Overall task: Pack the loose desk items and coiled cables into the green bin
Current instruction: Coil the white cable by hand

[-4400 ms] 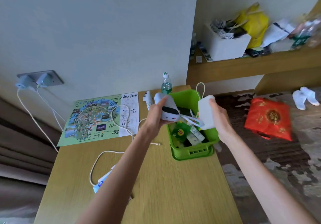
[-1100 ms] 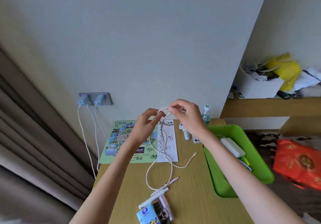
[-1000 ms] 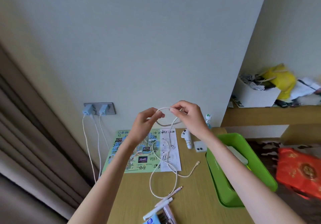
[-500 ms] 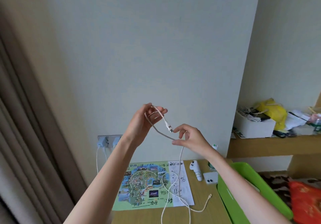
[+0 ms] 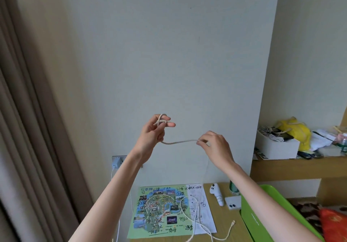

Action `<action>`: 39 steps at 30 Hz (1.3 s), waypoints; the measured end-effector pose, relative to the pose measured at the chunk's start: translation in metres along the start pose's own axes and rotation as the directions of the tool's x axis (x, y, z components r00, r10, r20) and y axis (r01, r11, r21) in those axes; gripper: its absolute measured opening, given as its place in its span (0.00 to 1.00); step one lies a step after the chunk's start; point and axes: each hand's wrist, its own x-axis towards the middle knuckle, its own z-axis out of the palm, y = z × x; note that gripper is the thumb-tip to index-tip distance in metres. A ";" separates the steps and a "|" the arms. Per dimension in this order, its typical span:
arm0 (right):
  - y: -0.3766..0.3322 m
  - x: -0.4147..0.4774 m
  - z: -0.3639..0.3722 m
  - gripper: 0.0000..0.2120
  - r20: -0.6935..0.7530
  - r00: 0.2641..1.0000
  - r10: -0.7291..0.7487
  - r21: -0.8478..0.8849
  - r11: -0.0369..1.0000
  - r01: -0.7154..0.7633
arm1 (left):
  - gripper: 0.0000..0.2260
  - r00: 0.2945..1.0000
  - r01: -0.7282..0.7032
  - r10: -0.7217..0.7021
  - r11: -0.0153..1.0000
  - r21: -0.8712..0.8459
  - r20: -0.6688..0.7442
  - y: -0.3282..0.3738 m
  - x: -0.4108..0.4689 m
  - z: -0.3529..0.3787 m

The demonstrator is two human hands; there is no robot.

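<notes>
both hands up over desk (image 5: pixel 223 221): left hand (image 5: pixel 153 134) has cable (image 5: pixel 179 141) looped round fingers, right hand (image 5: pixel 214 145) pinches it; green bin (image 5: pixel 249 217) at right.

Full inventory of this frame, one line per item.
cable: 1, white, strung between both hands, tail on the desk
green bin: 1, green, desk's right end
map sheet: 1, green and white, flat on desk
handheld device: 1, white, desk near wall
flat gadget: 1, white, beside bin
bottle: 1, green, partly behind right forearm
charger: 1, pale blue, wall socket
white box: 1, white, shelf
yellow bag: 1, yellow, shelf
red bag: 1, red, lower right
curtain: 1, brown, left edge
left hand: 1, cable looped over its fingers
right hand: 1, pinches cable
</notes>
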 end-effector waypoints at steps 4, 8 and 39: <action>-0.013 0.011 -0.003 0.06 0.175 0.961 0.215 0.522 0.807 -0.276 | 0.12 0.998 -0.064 0.065 0.983 0.175 0.001 0.008 -0.003 -0.011; -0.041 0.024 -0.011 0.06 0.274 0.960 0.061 0.693 0.680 -0.241 | 0.14 0.998 -0.054 0.042 0.940 0.337 0.044 0.011 -0.008 -0.009; -0.048 0.050 0.038 0.13 0.400 0.916 0.006 0.756 0.563 -0.334 | 0.15 0.975 0.148 -0.129 0.984 0.099 -0.183 -0.023 0.034 -0.010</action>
